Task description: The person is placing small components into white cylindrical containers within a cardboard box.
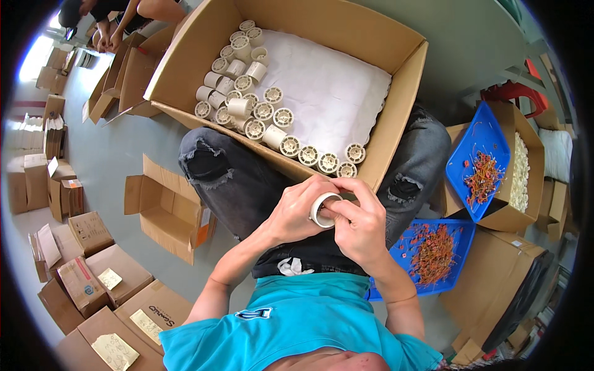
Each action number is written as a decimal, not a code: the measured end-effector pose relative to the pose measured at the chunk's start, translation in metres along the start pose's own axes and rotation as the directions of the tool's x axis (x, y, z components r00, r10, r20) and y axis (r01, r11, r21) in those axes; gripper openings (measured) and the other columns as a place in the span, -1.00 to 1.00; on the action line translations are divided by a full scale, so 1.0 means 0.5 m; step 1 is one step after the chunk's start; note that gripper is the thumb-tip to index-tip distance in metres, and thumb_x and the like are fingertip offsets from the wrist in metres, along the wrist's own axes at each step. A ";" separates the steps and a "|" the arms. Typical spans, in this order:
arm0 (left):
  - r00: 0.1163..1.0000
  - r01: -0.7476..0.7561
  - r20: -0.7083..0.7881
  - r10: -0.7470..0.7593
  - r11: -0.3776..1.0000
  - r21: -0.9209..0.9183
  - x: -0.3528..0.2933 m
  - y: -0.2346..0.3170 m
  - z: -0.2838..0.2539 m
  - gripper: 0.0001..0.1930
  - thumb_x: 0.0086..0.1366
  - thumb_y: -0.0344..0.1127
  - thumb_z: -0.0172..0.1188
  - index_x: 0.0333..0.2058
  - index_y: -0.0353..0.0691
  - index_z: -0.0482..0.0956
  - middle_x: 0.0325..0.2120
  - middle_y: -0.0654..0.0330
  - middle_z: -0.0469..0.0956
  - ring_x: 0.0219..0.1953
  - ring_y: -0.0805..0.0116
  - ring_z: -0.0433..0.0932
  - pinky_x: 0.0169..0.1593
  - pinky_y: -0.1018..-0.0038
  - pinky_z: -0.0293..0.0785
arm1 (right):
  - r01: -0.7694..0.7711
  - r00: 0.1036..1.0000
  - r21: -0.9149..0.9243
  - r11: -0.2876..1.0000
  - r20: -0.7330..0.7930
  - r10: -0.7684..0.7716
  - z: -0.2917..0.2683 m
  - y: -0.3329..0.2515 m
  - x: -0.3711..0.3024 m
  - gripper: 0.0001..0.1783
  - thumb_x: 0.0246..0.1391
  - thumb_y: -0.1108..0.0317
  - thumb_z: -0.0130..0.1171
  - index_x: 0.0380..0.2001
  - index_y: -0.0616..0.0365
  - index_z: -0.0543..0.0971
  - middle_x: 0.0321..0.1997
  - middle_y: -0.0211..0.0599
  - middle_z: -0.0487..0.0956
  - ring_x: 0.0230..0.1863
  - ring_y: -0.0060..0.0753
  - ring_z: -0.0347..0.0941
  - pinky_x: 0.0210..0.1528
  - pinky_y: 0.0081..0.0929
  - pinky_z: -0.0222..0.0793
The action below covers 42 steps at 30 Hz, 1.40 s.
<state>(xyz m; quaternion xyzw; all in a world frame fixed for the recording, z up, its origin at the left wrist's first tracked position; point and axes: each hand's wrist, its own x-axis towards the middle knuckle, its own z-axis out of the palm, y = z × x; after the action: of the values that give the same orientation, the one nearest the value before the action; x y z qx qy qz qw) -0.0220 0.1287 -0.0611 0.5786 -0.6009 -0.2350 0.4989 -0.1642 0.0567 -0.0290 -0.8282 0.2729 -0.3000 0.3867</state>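
Observation:
In front of my belly, my left hand (293, 213) is wrapped round a white, hollow plastic cylinder (315, 211), its open end turned to the right. My right hand (364, 230) is bent over that opening, thumb and fingers pinched together and reaching into it. Whatever lies between those fingertips is hidden. Just beyond my hands, a large open cardboard box (346, 17) rests over my legs. Many similar cylinders (239, 107) with spoked ends are gathered along its left and near sides, some upright and some lying down, on a white sheet (328, 80).
To my right, a blue tray (459, 238) and a second tilted blue tray (456, 162) hold small red and orange wired parts. A carton of white pieces (520, 173) stands beside them. An open carton (164, 210) and stacked boxes (117, 272) are at left. Another person's hands (110, 38) show far left.

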 end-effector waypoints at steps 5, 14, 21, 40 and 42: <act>0.996 -0.060 0.070 0.057 0.997 0.042 0.009 0.005 -0.003 -0.55 -0.13 -0.51 0.43 -0.21 -0.26 0.47 -0.37 0.10 0.54 -0.36 0.07 0.60 -0.34 0.29 0.55 | -0.059 0.998 0.071 0.996 0.001 0.059 -0.006 0.003 -0.005 -0.75 -0.34 0.63 0.31 -0.44 0.23 0.68 -0.16 -0.16 0.55 -0.18 -0.08 0.52 -0.18 -0.25 0.49; 0.963 -0.007 0.268 -0.012 0.998 0.070 0.095 0.034 -0.032 -0.47 -0.08 -0.44 0.47 -0.13 -0.26 0.39 -0.32 0.06 0.55 -0.30 -0.05 0.61 -0.28 0.23 0.53 | -0.102 0.993 0.194 0.976 -0.038 0.112 -0.071 0.020 0.024 -0.72 -0.23 0.59 0.38 -0.31 0.26 0.69 -0.11 -0.13 0.55 -0.16 -0.17 0.55 -0.11 -0.32 0.49; 0.893 -0.449 0.255 0.370 0.740 0.501 0.470 0.043 -0.120 -0.37 -0.14 -0.23 0.57 -0.07 -0.23 0.49 -0.10 0.04 0.53 -0.03 0.06 0.46 0.07 0.23 0.41 | -0.226 0.845 0.236 0.945 -0.436 0.310 -0.133 0.167 -0.036 -0.74 -0.09 0.65 0.34 -0.23 0.31 0.66 -0.17 -0.16 0.60 -0.35 -0.43 0.55 -0.32 -0.53 0.47; 0.935 0.013 -0.113 0.335 0.285 0.958 1.305 -0.090 -0.161 -0.47 0.41 -0.01 -0.05 0.01 -0.47 0.43 -0.05 -0.29 0.51 0.07 -0.23 0.46 0.12 0.03 0.39 | -0.039 0.698 -0.146 0.989 -0.712 -0.077 -0.090 0.251 -0.028 -0.75 -0.19 0.74 0.27 -0.35 0.31 0.67 -0.41 -0.15 0.62 -0.54 -0.24 0.52 -0.50 -0.47 0.44; 0.944 -0.030 -0.086 0.319 0.342 0.939 1.189 -0.025 -0.067 -0.40 0.38 -0.08 0.06 0.21 -0.46 0.26 0.10 -0.34 0.40 0.10 -0.19 0.46 0.21 0.08 0.37 | -0.063 0.688 -0.161 0.985 -0.722 -0.074 -0.098 0.260 -0.037 -0.77 -0.17 0.74 0.27 -0.36 0.32 0.66 -0.41 -0.14 0.62 -0.54 -0.24 0.52 -0.50 -0.49 0.43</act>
<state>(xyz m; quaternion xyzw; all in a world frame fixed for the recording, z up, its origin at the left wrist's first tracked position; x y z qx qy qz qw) 0.1126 -0.4168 0.1359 0.7144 -0.6170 0.2764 0.1803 -0.2399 -0.0259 -0.1135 -0.6731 0.4257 -0.5793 0.1732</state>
